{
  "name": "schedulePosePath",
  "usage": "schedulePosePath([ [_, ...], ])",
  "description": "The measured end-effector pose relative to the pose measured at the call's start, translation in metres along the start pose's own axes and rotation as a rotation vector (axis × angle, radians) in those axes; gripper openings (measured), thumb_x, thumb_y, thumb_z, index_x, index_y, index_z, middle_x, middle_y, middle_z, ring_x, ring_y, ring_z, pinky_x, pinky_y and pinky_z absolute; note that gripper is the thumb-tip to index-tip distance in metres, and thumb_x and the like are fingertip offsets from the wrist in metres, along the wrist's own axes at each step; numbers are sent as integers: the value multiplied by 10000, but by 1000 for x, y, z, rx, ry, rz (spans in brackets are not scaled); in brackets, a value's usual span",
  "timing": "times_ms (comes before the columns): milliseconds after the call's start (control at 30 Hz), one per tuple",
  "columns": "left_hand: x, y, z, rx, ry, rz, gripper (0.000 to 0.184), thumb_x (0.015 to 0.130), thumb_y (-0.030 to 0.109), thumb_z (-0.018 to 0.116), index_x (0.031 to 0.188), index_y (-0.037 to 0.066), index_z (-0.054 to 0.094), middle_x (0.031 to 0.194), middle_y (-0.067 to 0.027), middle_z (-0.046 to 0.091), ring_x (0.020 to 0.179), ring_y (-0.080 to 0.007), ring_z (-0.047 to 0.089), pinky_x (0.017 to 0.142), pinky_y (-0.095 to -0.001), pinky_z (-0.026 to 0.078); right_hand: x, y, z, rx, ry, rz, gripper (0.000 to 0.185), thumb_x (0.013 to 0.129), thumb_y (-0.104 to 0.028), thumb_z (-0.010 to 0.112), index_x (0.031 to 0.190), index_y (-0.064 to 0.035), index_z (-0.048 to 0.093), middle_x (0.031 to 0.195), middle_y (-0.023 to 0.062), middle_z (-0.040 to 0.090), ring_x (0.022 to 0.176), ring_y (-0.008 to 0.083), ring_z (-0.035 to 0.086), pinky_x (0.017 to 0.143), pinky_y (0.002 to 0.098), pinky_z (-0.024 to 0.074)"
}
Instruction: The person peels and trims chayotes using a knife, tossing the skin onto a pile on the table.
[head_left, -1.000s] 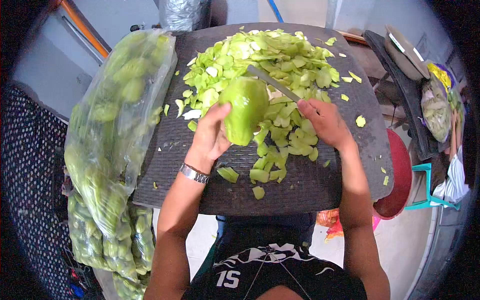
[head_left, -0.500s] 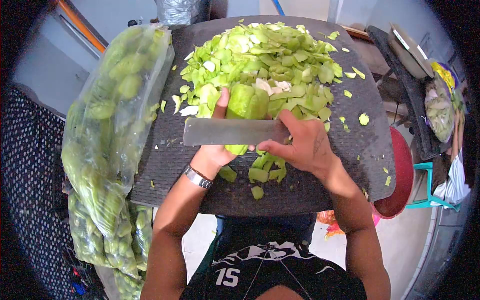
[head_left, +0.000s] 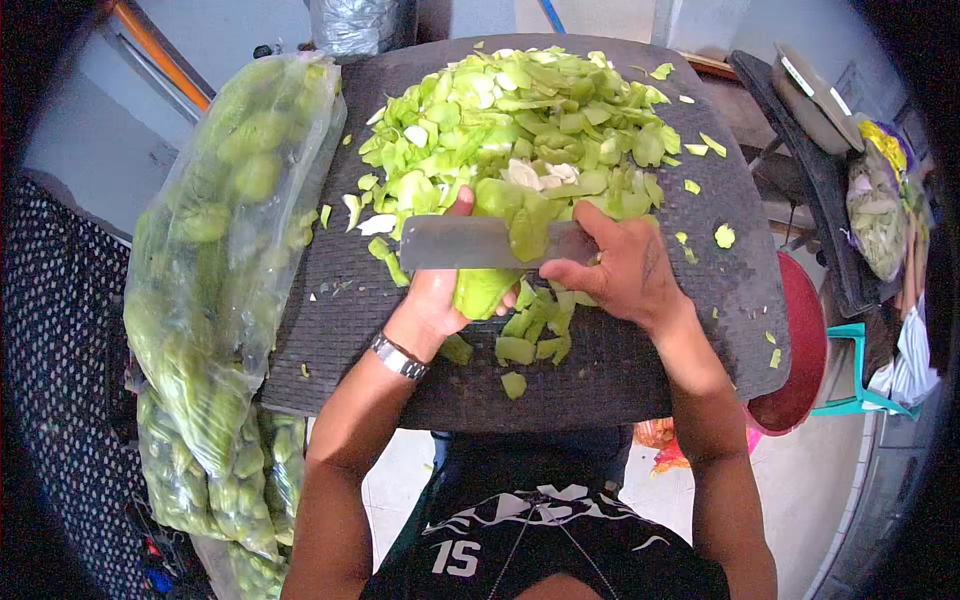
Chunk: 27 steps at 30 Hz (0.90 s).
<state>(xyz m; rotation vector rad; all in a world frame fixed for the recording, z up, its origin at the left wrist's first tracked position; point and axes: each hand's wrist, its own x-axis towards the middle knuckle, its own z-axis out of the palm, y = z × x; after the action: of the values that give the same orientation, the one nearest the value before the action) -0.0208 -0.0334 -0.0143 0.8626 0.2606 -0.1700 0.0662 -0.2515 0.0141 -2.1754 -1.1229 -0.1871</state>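
Note:
My left hand (head_left: 434,298) is wrapped around a green chayote (head_left: 482,293) from below and the left, its thumb up along the side. With my right hand (head_left: 636,268) I grip a broad-bladed knife (head_left: 452,243), its handle hidden by my fingers. The grey blade lies crosswise over the chayote and hides its middle. A strip of green peel (head_left: 529,235) hangs over the blade near my right fingers. Just beyond both hands rises a large heap of chayote peelings (head_left: 590,125). More peel pieces (head_left: 517,350) lie on the near side.
A dark textured tabletop (head_left: 340,345) bears the heap and scattered scraps. On the left stands a long clear plastic bag of chayotes (head_left: 205,220), with more bags (head_left: 185,480) below. To the right are a red tub (head_left: 800,340) and a teal stool (head_left: 848,365).
The knife and my right hand have shifted right and slightly up. The chayote is tilted differently in my left hand, and a peel strip now shows over the blade.

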Motion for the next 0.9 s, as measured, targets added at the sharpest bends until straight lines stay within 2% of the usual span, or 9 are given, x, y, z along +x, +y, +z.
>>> schedulePosePath([
  [200,-12,11,6,-61,-183,2,813,990,764,313,1295,62,585,947,-157,709,532,-261,647,432,-353,518,9,46,-17,-137,-46,371,670,904,-704,605,926,-36,652,773,238,659,788,452,679,688,511,519],
  [300,-9,11,8,-92,-94,68,850,980,787,283,1307,61,583,982,-156,710,567,-251,660,462,-343,529,10,59,-20,-37,-25,426,676,949,-679,564,901,-11,652,780,270,643,794,458,661,707,501,501],
  [400,-1,11,-1,-66,-15,145,675,1000,578,516,1385,24,525,1152,-195,676,770,-321,707,572,-365,588,11,54,-20,42,-14,511,694,960,-680,547,886,3,648,786,277,636,766,451,642,694,483,488],
  [433,-1,10,0,-53,58,170,666,994,525,571,1412,11,502,1204,-213,662,815,-349,709,597,-376,600,11,52,-19,43,-4,506,692,958,-678,553,884,4,649,785,276,636,761,447,640,694,480,488],
  [467,-3,11,-4,-32,-60,207,637,944,335,680,1443,0,469,1298,-219,625,958,-381,690,701,-420,612,11,50,-18,44,7,501,690,957,-675,559,881,5,649,784,274,636,757,443,638,694,478,488],
  [567,-6,17,-13,-84,-234,103,604,937,132,682,1471,32,419,1241,-189,647,965,-347,711,748,-419,609,10,33,-14,94,1,418,668,937,-668,597,895,-3,647,776,265,639,751,438,652,678,476,494],
  [767,-8,-6,-13,86,-178,275,806,871,62,753,1554,159,337,1293,-171,632,1058,-312,694,691,-398,612,-3,-13,-1,17,-124,134,656,846,-694,688,953,-49,634,715,198,661,723,423,705,620,484,533],
  [800,-6,-6,-15,-162,-206,170,918,845,77,796,1589,205,273,1298,-164,632,1050,-306,695,655,-405,608,-4,-16,0,-24,-145,106,662,831,-704,697,961,-58,631,701,185,664,715,422,710,612,487,540],
  [900,-4,-3,-15,-257,-188,62,949,836,103,821,1596,207,262,1285,-173,638,1036,-321,701,673,-425,610,-3,-13,1,-52,-139,80,677,810,-722,703,950,-63,632,667,173,660,695,416,711,612,491,550],
])
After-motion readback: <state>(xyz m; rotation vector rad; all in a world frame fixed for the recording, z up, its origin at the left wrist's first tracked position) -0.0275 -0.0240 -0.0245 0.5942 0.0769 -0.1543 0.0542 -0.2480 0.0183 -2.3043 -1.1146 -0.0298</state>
